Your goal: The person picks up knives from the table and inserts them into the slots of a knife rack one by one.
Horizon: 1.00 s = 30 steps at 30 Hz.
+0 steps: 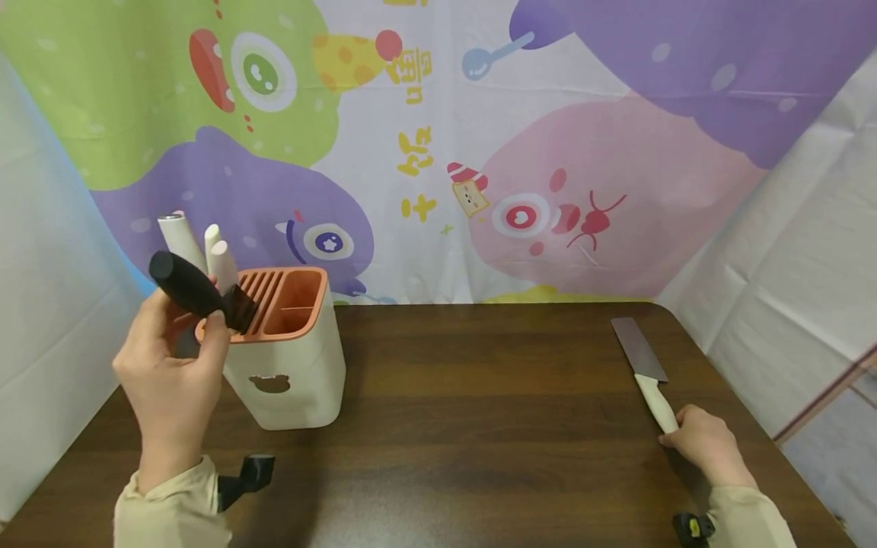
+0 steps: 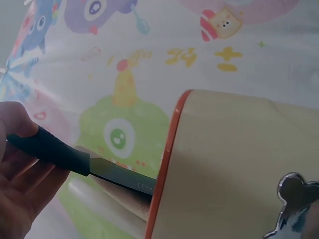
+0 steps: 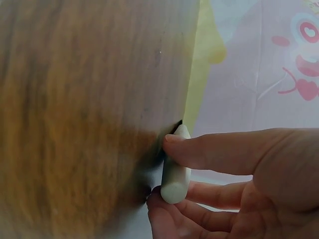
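My left hand (image 1: 180, 373) grips the black handle of a knife (image 1: 183, 283) at the left of the head view. Its dark blade runs into the slotted orange top of a cream knife holder (image 1: 301, 388); the blade's far part is hidden inside. In the left wrist view the black handle (image 2: 55, 152) lies between thumb and fingers, the blade passing the orange rim (image 2: 167, 154). At the right, my right hand (image 1: 706, 441) pinches the white handle of a cleaver (image 1: 656, 403), whose broad grey blade points toward the back. The right wrist view shows the handle (image 3: 175, 174) end-on between thumb and fingers.
Several white handles (image 1: 221, 262) stand in the holder just behind the black one. Beside the slots are two open compartments (image 1: 298, 301). The dark wooden table (image 1: 479, 411) meets a cartoon-print curtain (image 1: 438, 259) at the back, with white cloth (image 1: 808, 251) at the sides.
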Tool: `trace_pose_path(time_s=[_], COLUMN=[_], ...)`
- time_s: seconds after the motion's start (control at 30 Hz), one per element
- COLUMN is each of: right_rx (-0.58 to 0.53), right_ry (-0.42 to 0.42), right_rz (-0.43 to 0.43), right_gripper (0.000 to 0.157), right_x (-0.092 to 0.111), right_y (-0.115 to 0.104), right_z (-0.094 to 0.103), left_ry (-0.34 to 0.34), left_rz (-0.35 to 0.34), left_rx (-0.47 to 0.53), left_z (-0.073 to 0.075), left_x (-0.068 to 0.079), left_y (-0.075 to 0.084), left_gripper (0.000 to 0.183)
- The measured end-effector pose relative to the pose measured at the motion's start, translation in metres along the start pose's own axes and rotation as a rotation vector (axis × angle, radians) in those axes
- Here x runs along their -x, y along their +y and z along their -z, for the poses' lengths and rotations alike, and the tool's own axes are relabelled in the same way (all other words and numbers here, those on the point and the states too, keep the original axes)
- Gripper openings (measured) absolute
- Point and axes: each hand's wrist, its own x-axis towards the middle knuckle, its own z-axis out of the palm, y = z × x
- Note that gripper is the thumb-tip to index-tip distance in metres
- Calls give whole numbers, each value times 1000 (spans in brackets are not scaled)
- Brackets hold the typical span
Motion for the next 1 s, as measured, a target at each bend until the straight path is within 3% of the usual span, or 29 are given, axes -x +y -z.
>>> trace_pose_path(time_s=[0.63,1.0], right_rx=[-3,3], right_ry=[6,4], right_rz=[8,4], right_gripper=[37,34], right_x=[1,0], right_y=[0,-1], right_z=[-1,1], left_ry=[-46,-81], left_rz=[88,165], left_rx=[-72,-119], left_z=[-8,-11], left_x=[0,3], left_y=[-14,-19], left_gripper=[41,36])
